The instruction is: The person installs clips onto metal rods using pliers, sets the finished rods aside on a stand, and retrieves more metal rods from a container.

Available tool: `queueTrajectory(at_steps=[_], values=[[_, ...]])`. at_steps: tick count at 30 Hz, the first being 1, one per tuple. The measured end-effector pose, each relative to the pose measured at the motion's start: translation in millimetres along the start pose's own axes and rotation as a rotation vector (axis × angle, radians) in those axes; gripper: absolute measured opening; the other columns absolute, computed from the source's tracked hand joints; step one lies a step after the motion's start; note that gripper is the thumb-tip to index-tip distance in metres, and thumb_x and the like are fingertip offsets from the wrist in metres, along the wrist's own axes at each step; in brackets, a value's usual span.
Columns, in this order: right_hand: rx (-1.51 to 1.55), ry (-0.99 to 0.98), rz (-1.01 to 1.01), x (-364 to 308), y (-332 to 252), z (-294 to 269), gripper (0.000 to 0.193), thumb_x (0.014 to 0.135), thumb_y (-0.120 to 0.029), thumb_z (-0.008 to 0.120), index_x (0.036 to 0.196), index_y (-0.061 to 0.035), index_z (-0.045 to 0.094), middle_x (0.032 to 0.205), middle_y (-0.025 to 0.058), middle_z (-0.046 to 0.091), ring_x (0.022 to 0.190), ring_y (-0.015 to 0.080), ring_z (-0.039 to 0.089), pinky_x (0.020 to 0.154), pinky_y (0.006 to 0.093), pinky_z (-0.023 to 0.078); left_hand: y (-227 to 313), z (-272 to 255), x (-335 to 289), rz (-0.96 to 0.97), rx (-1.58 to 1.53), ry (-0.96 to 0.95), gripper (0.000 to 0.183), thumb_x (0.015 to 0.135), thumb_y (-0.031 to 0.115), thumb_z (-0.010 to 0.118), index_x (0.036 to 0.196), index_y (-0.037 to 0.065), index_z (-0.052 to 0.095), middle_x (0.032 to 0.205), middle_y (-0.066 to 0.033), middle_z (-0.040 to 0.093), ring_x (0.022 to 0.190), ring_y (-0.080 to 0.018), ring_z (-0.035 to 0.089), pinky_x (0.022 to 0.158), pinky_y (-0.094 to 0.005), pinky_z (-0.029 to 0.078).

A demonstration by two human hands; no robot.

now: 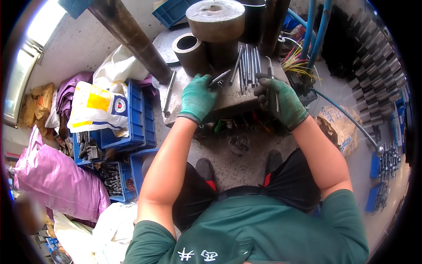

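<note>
My left hand (198, 97), in a green work glove, is closed round a short metal rod (220, 78) above the near edge of the metal bench (180, 99). A small dark ring-like part (220, 83) shows just under that rod; whether it is attached I cannot tell. In my right hand (285, 100), also gloved, is a slim metal hook tool (271, 66) with a bent tip pointing away from me. Between the hands and a little beyond them, several steel rods (249, 66) lie side by side. A single rod (169, 91) rests left of my left hand.
A hollow steel cylinder (187, 44) and a thick round block (215, 20) stand behind the rods. Steel columns (132, 37) flank the bench. Blue crates (136, 114) and a pink sack (59, 176) are at left. Blue hoses (311, 31) and a brown sack (339, 127) are at right.
</note>
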State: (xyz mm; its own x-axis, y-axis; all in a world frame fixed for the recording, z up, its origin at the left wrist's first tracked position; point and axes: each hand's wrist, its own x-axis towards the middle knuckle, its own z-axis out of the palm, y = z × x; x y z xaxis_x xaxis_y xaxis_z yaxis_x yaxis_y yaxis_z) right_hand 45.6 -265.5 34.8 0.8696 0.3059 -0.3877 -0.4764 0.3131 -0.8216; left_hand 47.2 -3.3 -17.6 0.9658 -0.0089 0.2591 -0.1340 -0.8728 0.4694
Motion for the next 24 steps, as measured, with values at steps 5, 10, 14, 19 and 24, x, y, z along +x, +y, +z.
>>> queueTrajectory(at_steps=[5, 10, 14, 19, 24], values=[[-0.043, -0.045, 0.006, 5.6, 7.1, -4.6, 0.033, 0.100, -0.022, 0.066, 0.129, -0.0085, 0.057, 0.089, 0.0027, 0.066, 0.072, 0.0115, 0.062, 0.061, 0.0262, 0.051, 7.5, 7.9, 4.6, -0.024, 0.052, -0.026, 0.031, 0.086, 0.018, 0.076, 0.115, 0.007, 0.071, 0.112, -0.0201, 0.066, 0.106, -0.0412, 0.066, 0.091, -0.0483, 0.055], [-0.035, -0.037, 0.004, 2.4, 8.7, -4.3, 0.031, 0.099, -0.020, 0.069, 0.126, -0.0088, 0.059, 0.090, 0.0034, 0.066, 0.073, 0.0112, 0.062, 0.061, 0.0235, 0.052, -7.6, 8.9, 6.5, -0.032, 0.000, -0.004, 0.033, 0.091, 0.010, 0.070, 0.123, 0.003, 0.069, 0.116, -0.0225, 0.070, 0.109, -0.0422, 0.067, 0.094, -0.0468, 0.055], [-0.033, -0.006, 0.024, 2.4, 5.0, -6.6, 0.029, 0.098, -0.020, 0.069, 0.124, -0.0090, 0.060, 0.090, 0.0035, 0.065, 0.071, 0.0111, 0.062, 0.061, 0.0230, 0.052, -21.6, 5.8, 6.6, -0.119, -0.212, -0.047, 0.038, 0.099, 0.014, 0.066, 0.133, -0.005, 0.062, 0.120, -0.0270, 0.071, 0.113, -0.0391, 0.068, 0.096, -0.0412, 0.054], [-0.072, -0.032, 0.025, 4.5, 6.1, -5.4, 0.032, 0.098, -0.020, 0.070, 0.126, -0.0087, 0.060, 0.090, 0.0036, 0.066, 0.070, 0.0099, 0.062, 0.060, 0.0231, 0.052, -25.3, 2.7, 2.5, -0.161, -0.178, 0.012, 0.038, 0.098, 0.014, 0.065, 0.132, -0.003, 0.062, 0.117, -0.0285, 0.069, 0.111, -0.0433, 0.067, 0.097, -0.0447, 0.052], [-0.081, -0.049, 0.014, 5.5, 9.5, -4.5, 0.036, 0.097, -0.020, 0.071, 0.129, -0.0084, 0.058, 0.091, 0.0042, 0.067, 0.070, 0.0095, 0.063, 0.060, 0.0232, 0.052, -28.6, -4.7, 2.2, -0.202, -0.268, 0.030, 0.035, 0.098, 0.016, 0.064, 0.128, -0.002, 0.063, 0.120, -0.0305, 0.067, 0.112, -0.0476, 0.064, 0.098, -0.0485, 0.051]])
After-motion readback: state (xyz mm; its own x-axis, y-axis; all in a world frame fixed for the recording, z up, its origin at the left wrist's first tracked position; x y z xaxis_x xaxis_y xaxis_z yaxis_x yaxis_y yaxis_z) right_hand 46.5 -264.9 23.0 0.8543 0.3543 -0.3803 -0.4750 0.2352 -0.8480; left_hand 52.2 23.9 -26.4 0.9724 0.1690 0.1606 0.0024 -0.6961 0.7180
